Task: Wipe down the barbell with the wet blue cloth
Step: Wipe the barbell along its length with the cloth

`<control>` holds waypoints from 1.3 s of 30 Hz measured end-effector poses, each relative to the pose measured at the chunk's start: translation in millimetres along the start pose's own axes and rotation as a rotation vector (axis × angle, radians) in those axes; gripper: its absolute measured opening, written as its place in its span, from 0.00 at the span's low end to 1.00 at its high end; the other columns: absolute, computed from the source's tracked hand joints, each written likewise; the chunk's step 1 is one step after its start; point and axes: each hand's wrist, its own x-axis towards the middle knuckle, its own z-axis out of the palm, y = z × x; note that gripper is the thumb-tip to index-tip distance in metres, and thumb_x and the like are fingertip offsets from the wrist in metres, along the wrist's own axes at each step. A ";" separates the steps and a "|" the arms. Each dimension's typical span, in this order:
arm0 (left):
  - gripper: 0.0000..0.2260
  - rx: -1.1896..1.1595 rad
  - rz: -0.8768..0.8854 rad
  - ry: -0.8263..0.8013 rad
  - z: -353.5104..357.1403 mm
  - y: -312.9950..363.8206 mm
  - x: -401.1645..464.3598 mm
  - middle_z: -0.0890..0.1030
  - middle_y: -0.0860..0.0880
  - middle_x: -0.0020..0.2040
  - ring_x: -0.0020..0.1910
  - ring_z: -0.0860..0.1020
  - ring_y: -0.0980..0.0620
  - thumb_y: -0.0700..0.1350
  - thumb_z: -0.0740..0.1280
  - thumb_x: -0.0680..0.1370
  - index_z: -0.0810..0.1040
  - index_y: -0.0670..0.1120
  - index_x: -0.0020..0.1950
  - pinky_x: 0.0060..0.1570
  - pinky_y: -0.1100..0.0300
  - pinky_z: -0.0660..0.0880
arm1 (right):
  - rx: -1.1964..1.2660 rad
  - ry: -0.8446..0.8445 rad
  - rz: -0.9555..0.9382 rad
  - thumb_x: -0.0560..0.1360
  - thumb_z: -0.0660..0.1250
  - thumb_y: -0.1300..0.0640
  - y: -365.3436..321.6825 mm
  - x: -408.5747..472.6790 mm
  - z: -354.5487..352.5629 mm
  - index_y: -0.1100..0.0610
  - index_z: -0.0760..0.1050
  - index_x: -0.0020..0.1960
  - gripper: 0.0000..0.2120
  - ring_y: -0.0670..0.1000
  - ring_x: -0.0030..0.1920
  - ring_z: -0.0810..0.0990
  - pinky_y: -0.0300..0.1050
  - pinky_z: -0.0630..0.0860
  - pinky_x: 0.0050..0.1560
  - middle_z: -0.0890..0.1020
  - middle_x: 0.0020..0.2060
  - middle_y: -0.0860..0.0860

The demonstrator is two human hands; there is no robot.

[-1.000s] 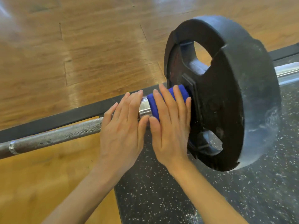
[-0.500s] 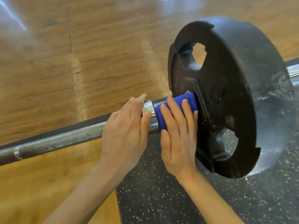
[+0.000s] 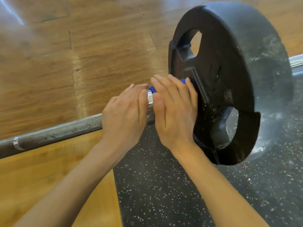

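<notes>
Mat (image 3: 155, 185), black and speckled, lies nearest, with yellow wood to its left; above it two forearms reach out to two hands. The left hand (image 3: 124, 113) lies flat on the bar (image 3: 57, 133), fingers straight and together, holding nothing. The right hand (image 3: 174, 110) presses the cloth (image 3: 153, 89) round the bar just beside the plate (image 3: 229, 82), fingers fairly straight over it and thumb alongside; whether they curl under is hidden. Only small bits of blue show between and past the fingers. The likely trouble is at the plate: the right fingers touch or nearly touch its inner face, so a push to the right could jam knuckles against it, and the cloth could bunch in the corner and miss the collar. Flat palms on a round bar could also let it roll away toward the far floor (image 3: 82, 54). Count: one bar, one plate, one cloth, two hands.
</notes>
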 end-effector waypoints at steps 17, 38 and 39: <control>0.24 -0.033 -0.136 0.009 2.4 -1.3 14.1 0.85 0.51 0.52 0.60 0.81 0.47 0.51 0.45 0.86 0.81 0.50 0.60 0.45 0.55 0.67 | 0.053 -0.051 0.005 0.86 0.47 0.51 4.0 -20.9 2.5 0.56 0.69 0.75 0.23 0.53 0.79 0.61 0.52 0.45 0.80 0.71 0.74 0.52; 0.28 -0.073 -0.009 -0.018 4.0 -2.7 -19.7 0.78 0.56 0.70 0.76 0.67 0.53 0.58 0.43 0.84 0.76 0.50 0.72 0.60 0.57 0.67 | 0.055 0.050 0.111 0.82 0.59 0.55 -10.2 -9.5 -17.0 0.59 0.79 0.52 0.11 0.54 0.50 0.76 0.46 0.69 0.52 0.81 0.46 0.52; 0.28 -0.074 -0.006 -0.023 3.2 -2.4 -21.7 0.77 0.56 0.70 0.77 0.67 0.53 0.58 0.43 0.84 0.75 0.51 0.72 0.60 0.56 0.67 | 0.084 0.060 0.131 0.82 0.59 0.55 -12.8 -11.6 -19.0 0.60 0.79 0.52 0.12 0.54 0.50 0.75 0.45 0.68 0.51 0.81 0.47 0.52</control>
